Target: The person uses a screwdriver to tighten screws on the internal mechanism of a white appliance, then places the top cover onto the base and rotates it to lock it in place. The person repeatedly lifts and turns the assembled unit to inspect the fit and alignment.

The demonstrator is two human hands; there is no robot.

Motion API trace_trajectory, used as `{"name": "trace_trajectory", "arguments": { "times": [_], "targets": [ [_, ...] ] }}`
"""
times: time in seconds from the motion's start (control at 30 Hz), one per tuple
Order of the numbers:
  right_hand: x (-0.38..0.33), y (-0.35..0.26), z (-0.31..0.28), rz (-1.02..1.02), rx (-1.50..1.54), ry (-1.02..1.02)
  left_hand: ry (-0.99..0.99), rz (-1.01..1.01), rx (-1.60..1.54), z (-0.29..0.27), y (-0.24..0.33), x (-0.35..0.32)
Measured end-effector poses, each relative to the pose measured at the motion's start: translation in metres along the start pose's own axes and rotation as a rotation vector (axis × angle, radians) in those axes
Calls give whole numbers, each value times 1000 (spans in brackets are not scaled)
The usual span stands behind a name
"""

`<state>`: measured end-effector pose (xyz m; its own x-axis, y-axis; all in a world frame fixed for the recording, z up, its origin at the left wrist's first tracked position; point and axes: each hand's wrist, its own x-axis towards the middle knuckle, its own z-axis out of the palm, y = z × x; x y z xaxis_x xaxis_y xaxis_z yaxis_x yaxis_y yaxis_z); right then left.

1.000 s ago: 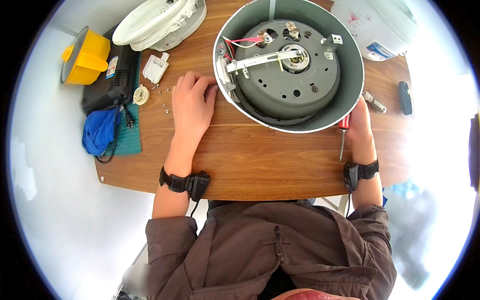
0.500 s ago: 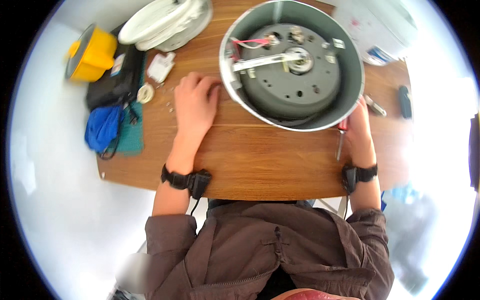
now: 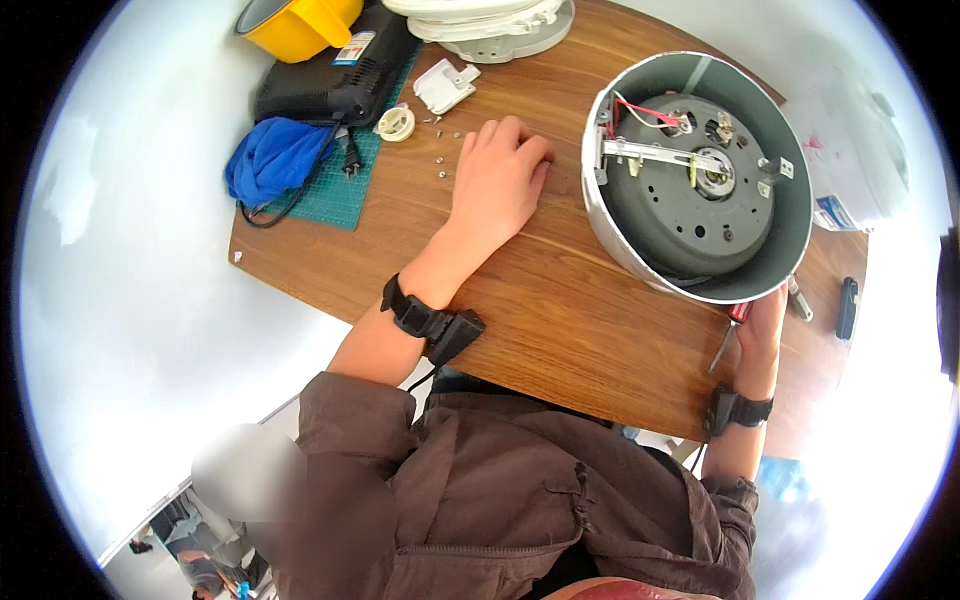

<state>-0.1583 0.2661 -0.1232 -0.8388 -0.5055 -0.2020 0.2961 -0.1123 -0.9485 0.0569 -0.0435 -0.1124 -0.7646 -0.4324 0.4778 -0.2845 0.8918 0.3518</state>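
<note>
- So compared with half a second ago, our whole view has swung: the table (image 3: 560,300) sits tilted, and the round metal housing (image 3: 690,190) has slid right and lower in frame.
- Housing's on the right half of the table, open side facing us, inner plate, metal bracket and red and white wires showing.
- Our left hand (image 3: 503,180) rests palm down on the wood, fingers loosely bent, nothing visible in it. Bare wood now shows between it and the housing; before, its fingers were right by the rim.
- Our right hand (image 3: 764,322) is at the housing's lower right, same as before, with the red-handled screwdriver (image 3: 738,313) alongside. Fingers are hidden, so we can't tell what they're clamped on, if anything.
- Hands are well apart.
- Loose screws (image 3: 442,174) are still lying left of our left hand, near the cream ring (image 3: 397,124).
- Yellow container (image 3: 300,30) is now cut off by the top edge.
- Bottom left, part of another person (image 3: 205,572) has come into view.
</note>
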Motion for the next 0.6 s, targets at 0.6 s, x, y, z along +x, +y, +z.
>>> {"name": "trace_trajectory", "arguments": {
  "times": [0.6],
  "targets": [
    [1,-13,13,5,-212,-94,-57,-214,-824,-19,21,11]
  ]
}}
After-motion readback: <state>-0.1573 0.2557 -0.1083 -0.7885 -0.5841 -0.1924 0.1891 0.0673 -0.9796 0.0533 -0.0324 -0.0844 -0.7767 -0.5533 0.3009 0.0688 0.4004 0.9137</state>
